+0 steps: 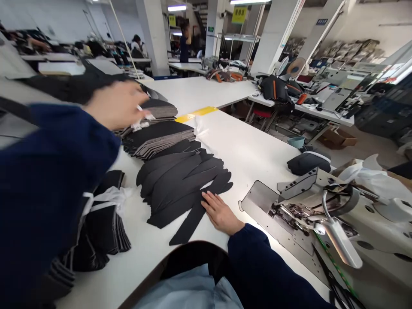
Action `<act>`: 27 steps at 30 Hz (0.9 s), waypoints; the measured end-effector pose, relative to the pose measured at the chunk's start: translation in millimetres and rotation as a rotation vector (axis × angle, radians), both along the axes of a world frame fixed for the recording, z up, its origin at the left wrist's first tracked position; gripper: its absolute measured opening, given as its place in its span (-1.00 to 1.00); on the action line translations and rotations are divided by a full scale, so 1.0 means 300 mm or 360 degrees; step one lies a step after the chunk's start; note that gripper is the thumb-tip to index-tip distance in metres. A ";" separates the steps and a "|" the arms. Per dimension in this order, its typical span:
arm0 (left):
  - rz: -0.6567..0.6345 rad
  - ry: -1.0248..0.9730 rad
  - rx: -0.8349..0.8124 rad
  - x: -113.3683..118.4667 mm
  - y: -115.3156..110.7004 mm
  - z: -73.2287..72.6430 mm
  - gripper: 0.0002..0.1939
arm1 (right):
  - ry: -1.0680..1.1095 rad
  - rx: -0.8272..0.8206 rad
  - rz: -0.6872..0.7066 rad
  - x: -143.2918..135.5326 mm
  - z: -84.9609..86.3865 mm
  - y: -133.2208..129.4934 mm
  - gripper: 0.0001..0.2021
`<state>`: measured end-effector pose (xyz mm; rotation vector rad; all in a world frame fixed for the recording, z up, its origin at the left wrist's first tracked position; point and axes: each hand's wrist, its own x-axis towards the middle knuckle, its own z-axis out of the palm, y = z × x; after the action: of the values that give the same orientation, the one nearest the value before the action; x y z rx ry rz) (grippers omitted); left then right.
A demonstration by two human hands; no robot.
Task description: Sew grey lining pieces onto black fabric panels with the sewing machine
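Observation:
My right hand (222, 214) lies flat with its fingertips on a long dark fabric piece (188, 221) that points toward me. Beyond that piece, a fanned-out pile of dark cut fabric pieces (177, 171) covers the white table. My left hand (116, 105) is raised over the stacks at the back left, smeared by motion. Between its thumb and fingers shows a thin white piece (141, 110) whose kind I cannot make out. Under and beside it lie stacked dark pieces with grey edges (161, 136). Another bundle (103, 223), bound with a white strip (111, 199), sits nearer me on the left.
A sewing machine (363, 223) stands at the right, its metal plate (262, 199) level with the table (251, 141). Black scissors (333, 277) lie beside it. Yellow tape (198, 113) crosses the table behind the stacks. People sit and stand at the back.

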<state>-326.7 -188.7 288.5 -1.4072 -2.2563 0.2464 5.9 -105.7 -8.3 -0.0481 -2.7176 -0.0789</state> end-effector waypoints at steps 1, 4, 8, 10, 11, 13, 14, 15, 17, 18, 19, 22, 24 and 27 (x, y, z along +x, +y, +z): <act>-0.0081 -0.0060 -0.0062 0.019 0.040 -0.060 -0.53 | -0.0017 0.0061 0.0060 -0.003 0.001 0.003 -0.64; -0.0206 -0.0187 -0.0132 0.007 0.146 -0.206 -0.58 | -0.0080 0.0268 0.0156 -0.016 -0.003 0.026 -0.68; -0.0258 -0.0208 -0.0153 -0.075 0.225 -0.310 -0.59 | -0.0141 0.0467 0.0271 -0.056 0.006 0.065 -0.70; -0.0300 -0.0206 -0.0159 -0.111 0.243 -0.338 -0.58 | -0.0118 0.0469 0.0287 -0.071 0.023 0.070 -0.72; -0.0318 -0.0204 -0.0160 -0.127 0.248 -0.347 -0.57 | -0.0090 0.0450 0.0289 -0.071 0.035 0.066 -0.73; -0.0344 -0.0202 -0.0170 -0.156 0.253 -0.357 -0.53 | -0.0008 0.0408 0.0284 -0.047 0.060 0.040 -0.74; -0.0359 -0.0205 -0.0182 -0.168 0.254 -0.359 -0.50 | 0.0041 0.0398 0.0273 -0.021 0.072 0.018 -0.74; -0.0373 -0.0209 -0.0200 -0.179 0.254 -0.360 -0.47 | 0.0085 0.0393 0.0252 0.013 0.081 -0.010 -0.74; -0.0402 -0.0217 -0.0244 -0.190 0.254 -0.357 -0.40 | 0.0132 0.0355 0.0189 0.101 0.088 -0.078 -0.77; -0.0406 -0.0216 -0.0270 -0.189 0.255 -0.355 -0.37 | 0.0123 0.0297 0.0142 0.148 0.085 -0.115 -0.79; -0.0393 -0.0206 -0.0302 -0.182 0.257 -0.352 -0.35 | 0.0104 0.0216 0.0084 0.194 0.077 -0.149 -0.80; -0.0207 -0.0145 -0.0462 -0.128 0.267 -0.335 -0.39 | -0.0002 -0.0076 -0.0160 0.291 0.041 -0.218 -0.81; 0.0004 -0.0127 -0.0540 -0.067 0.278 -0.312 -0.43 | -0.0075 -0.0251 -0.0316 0.314 0.020 -0.225 -0.77; 0.0155 -0.0123 -0.0377 0.053 0.308 -0.259 -0.42 | -0.0193 -0.0411 -0.0499 0.305 0.016 -0.190 -0.62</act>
<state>-310.7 -96.2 210.7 -1.4458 -2.4269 0.5145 97.4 -162.7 -3.6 -0.5607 -2.8000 0.1843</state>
